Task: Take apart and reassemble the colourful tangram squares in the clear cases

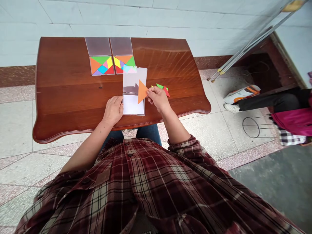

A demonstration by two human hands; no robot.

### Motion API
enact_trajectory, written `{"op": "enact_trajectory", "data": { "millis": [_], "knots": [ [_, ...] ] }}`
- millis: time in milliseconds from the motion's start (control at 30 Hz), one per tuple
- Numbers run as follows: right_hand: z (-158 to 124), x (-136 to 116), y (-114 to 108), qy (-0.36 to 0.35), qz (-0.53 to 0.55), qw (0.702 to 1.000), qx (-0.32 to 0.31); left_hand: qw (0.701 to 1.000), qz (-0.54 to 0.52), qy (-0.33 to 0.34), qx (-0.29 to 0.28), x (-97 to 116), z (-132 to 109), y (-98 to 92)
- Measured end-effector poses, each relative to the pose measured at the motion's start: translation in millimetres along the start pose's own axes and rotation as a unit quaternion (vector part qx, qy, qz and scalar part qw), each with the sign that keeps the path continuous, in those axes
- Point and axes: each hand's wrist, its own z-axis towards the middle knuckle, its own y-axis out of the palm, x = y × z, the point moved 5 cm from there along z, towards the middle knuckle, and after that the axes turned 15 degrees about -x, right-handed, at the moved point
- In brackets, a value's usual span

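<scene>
Over an open clear case (134, 104), the right hand (158, 98) pinches an orange tangram triangle (142, 92), the left hand (112, 110) rests flat against the case's edge, two finished tangrams (101, 65) sit beyond, and green and red pieces (161, 87) lie loose.

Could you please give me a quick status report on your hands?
Right hand pinching orange tangram triangle above open clear case. Left hand on case edge. Loose green and red pieces beside it.
</scene>
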Motion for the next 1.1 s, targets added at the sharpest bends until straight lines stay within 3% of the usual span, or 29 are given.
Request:
{"op": "enact_trajectory", "data": {
  "millis": [267, 667, 1100],
  "knots": [
    [3, 2, 26, -0.049, -0.106, 0.992, -0.037, 0.999, -0.029, -0.009, 0.041, -12, -1, -0.5],
    [13, 8, 31, -0.071, -0.178, 0.981, -0.03, 0.997, -0.05, -0.019, 0.048, -16, -1, -1.6],
    [8, 29, 58, 0.039, -0.041, 0.998, -0.03, 0.997, -0.054, -0.025, 0.042, -14, -2, -0.9]
  ]
}}
